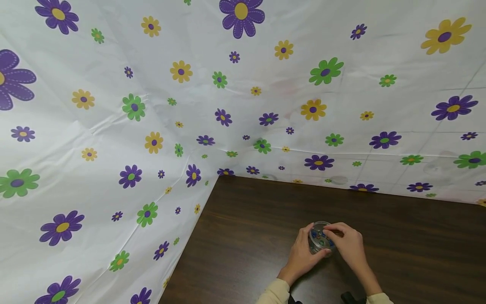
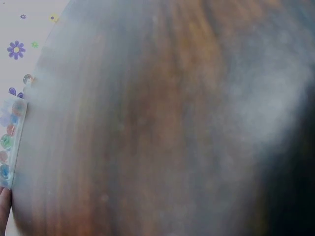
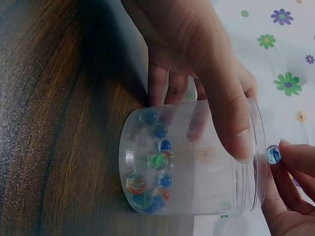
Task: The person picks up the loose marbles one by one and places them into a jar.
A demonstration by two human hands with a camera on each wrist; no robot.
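Note:
A clear plastic jar [image 1: 318, 244] stands on the table with several glass marbles [image 3: 158, 161] on its bottom, blue, green and orange-red among them. My left hand [image 1: 303, 255] grips the jar around its side, its thumb along the wall near the rim in the right wrist view. At the jar's mouth, my right hand [image 1: 350, 245] pinches a clear and blue marble [image 3: 273, 154] between thumb and finger. Only a strip of the jar [image 2: 19, 142] shows at the left edge of the left wrist view, with a loose marble [image 2: 28, 78] apart from it.
The dark wood-grain table [image 1: 243, 236] extends around the hands. White sheeting [image 1: 243, 97] with purple, yellow and green flowers hangs along its back and left edges. A black object [image 1: 349, 297] sits by the right sleeve at the bottom of the head view.

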